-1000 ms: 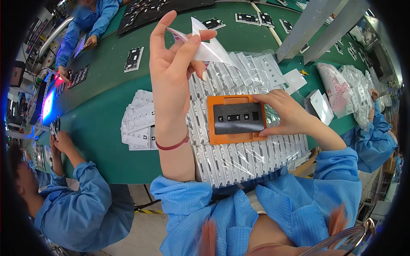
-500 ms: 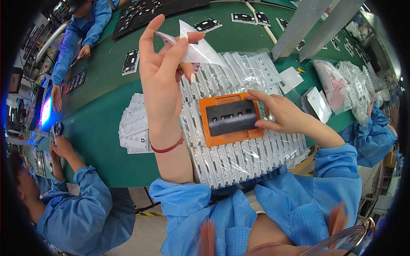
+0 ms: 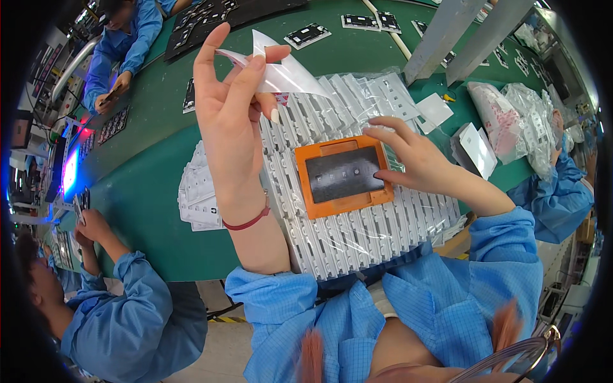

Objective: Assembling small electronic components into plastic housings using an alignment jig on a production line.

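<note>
My left hand [image 3: 230,115] is raised to the left of centre, pinching a thin white sheet [image 3: 294,76] that curls between thumb and fingers. In front of me lies an orange fixture [image 3: 348,209] holding a dark rectangular piece [image 3: 338,177] with a row of small openings. At its right side is my right hand [image 3: 424,163], fingers apart, the thumb tip at the dark piece's right edge and the other fingertips by the fixture's upper right corner. Beneath the fixture, rows of white plastic parts [image 3: 357,246] lie under clear film.
Loose white parts [image 3: 199,195] lie left of the rows. Grey metal posts [image 3: 440,45] rise at the back right, near plastic bags [image 3: 511,121] and a white box [image 3: 474,150]. Black-and-white panels [image 3: 308,36] lie on the green table [image 3: 156,198]. Co-workers in blue sit at left and right.
My left hand has shifted slightly left with the white sheet. My right fingers have lifted and spread at the fixture's corner. At the far left, a co-worker's hands have come together.
</note>
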`<action>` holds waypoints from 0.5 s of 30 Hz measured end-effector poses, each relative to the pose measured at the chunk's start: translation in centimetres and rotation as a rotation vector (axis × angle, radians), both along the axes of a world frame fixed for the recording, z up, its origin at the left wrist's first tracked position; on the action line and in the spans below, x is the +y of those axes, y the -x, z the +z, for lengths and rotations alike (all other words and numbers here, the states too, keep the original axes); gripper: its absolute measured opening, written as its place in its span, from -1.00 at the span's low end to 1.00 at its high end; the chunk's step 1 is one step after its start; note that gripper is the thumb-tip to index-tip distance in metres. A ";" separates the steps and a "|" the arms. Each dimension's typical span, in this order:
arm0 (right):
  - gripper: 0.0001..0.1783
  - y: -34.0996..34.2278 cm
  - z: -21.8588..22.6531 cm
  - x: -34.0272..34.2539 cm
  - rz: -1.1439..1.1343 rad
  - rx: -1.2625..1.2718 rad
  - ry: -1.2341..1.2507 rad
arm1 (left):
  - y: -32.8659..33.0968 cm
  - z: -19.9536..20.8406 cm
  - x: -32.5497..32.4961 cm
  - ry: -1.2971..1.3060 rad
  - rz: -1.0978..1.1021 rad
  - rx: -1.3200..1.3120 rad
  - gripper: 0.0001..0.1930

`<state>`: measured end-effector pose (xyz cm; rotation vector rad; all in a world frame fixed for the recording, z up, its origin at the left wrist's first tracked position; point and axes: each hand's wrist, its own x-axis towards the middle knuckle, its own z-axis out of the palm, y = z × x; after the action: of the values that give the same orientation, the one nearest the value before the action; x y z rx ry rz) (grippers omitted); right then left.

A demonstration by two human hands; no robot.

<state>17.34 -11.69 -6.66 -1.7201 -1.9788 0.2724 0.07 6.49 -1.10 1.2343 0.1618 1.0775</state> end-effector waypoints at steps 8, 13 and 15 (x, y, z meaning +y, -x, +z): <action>-0.43 -0.7 -0.1 -0.7 -0.006 0.146 0.168 | -0.3 0.1 -0.2 0.025 -0.003 -0.012 -0.52; -0.43 -0.5 0.4 -1.1 0.070 -0.107 0.178 | -0.2 0.0 0.0 0.014 -0.007 0.005 -0.52; -0.40 -0.2 0.3 -1.3 0.139 -0.312 0.211 | -0.3 0.0 0.0 0.012 -0.002 0.014 -0.53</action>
<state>17.57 -12.96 -6.36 -1.8488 -2.3743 0.2837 0.32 6.51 -1.10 1.2311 0.1771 1.0652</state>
